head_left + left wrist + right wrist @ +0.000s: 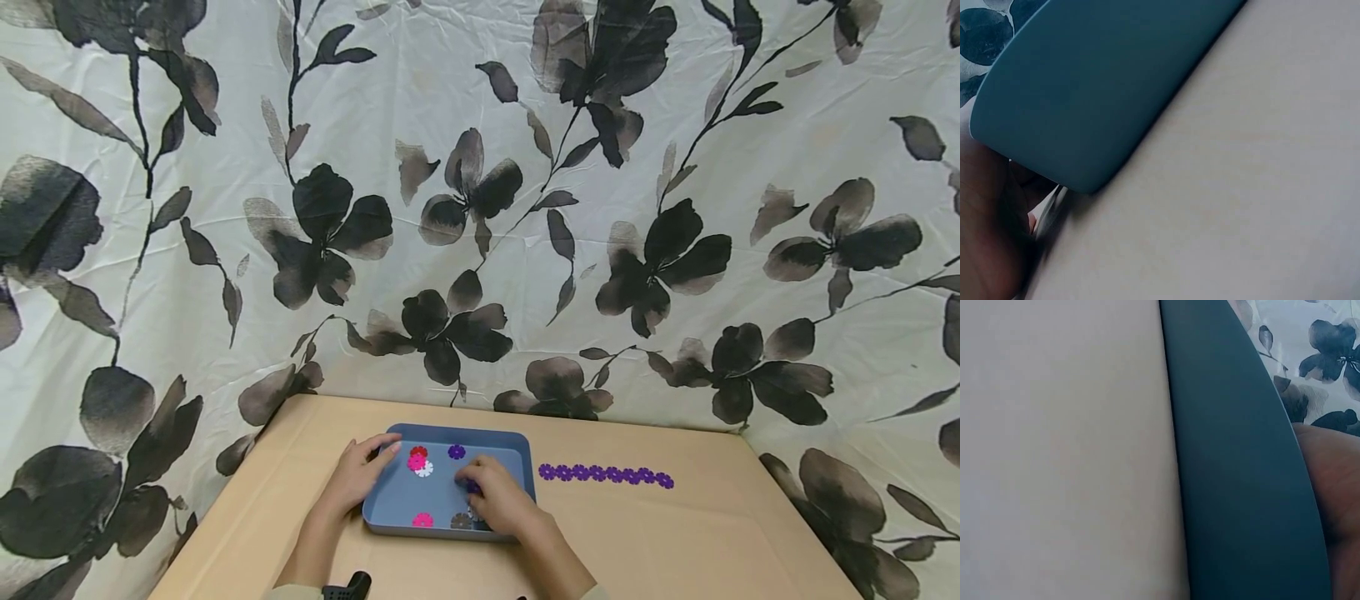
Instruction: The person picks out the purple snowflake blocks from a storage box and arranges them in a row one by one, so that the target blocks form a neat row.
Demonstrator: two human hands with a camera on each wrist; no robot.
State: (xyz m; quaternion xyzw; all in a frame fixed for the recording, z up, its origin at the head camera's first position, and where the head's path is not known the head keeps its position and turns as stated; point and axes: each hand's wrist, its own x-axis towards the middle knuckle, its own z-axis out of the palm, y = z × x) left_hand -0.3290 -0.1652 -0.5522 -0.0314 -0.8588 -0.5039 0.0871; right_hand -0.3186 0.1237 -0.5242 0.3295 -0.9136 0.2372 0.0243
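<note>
A shallow blue-grey tray [491,435] sits on the table with several flower-shaped plastic discs inside. My left hand [358,473] grips its left side near the far corner, the thumb over the rim; in the left wrist view this hand [985,219] is beside the tray's outer wall [1097,94]. Inside the tray at the right, my right hand [501,497] has its fingers curled at a purple disc [472,486], which they partly hide. The right wrist view shows mostly the tray wall [1241,456], with part of the right hand [1338,481] behind it.
Also in the tray are a lone purple disc [457,452], pink [416,462], red [419,451] and white discs [425,469] overlapping, another pink disc [423,520] and a grey disc [461,521]. A chain of purple discs [597,473] lies right of the tray. Floral cloth [465,250] hangs behind.
</note>
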